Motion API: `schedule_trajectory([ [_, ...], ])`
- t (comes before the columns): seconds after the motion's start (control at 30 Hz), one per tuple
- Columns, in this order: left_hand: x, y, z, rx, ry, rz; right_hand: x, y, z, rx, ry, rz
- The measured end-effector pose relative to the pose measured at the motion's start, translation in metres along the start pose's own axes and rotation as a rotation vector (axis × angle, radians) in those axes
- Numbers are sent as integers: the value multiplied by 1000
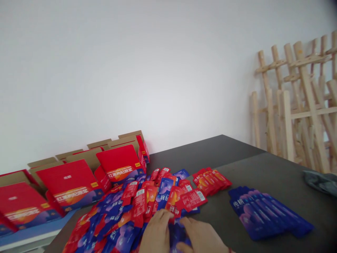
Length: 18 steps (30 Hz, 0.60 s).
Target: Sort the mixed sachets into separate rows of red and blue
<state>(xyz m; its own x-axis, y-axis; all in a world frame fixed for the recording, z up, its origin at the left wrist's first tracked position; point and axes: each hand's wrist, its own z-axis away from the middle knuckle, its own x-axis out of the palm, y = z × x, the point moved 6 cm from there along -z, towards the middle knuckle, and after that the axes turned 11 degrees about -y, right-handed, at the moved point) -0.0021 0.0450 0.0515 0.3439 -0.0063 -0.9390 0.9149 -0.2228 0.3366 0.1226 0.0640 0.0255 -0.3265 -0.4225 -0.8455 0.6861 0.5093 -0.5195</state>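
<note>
My left hand and my right hand are close together at the near edge of a heaped pile. Between them is a dark blue sachet, partly hidden by my fingers. Both hands have curled fingers and close on it from either side; whether more sachets lie beneath cannot be made out. Just beyond my fingertips, a red sachet lies on the pile with its printed back up. Loose red and blue sachets spread out to the left of my left hand.
Overlapping blue sachets form a fanned row on the dark table at right. A smaller row of red sachets lies behind the pile. Open red cartons line the left. Wooden easels lean at the wall; a grey item rests at the right edge.
</note>
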Motion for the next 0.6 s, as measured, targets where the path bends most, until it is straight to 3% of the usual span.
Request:
schedule_trajectory([
  [0.13, 11, -14, 0, 69, 93, 46, 14, -12, -20, 22, -53, -66],
  [0.23, 14, -20, -1, 88, 168, 61, 13, -9, -22, -93, 6, -280],
  [0.3, 16, -21, -1, 107, 206, 60, 7, 2, -20, -140, 78, -448],
  [0.4, 22, -17, -3, 102, 253, 74, 3, 35, -18, -60, 128, -747],
  [0.5, 33, -7, -13, 30, 201, 158, 1, 62, -10, -7, 128, -952],
  [0.6, 43, 7, -29, -49, 41, 304, -10, 75, 9, -33, 189, -765],
])
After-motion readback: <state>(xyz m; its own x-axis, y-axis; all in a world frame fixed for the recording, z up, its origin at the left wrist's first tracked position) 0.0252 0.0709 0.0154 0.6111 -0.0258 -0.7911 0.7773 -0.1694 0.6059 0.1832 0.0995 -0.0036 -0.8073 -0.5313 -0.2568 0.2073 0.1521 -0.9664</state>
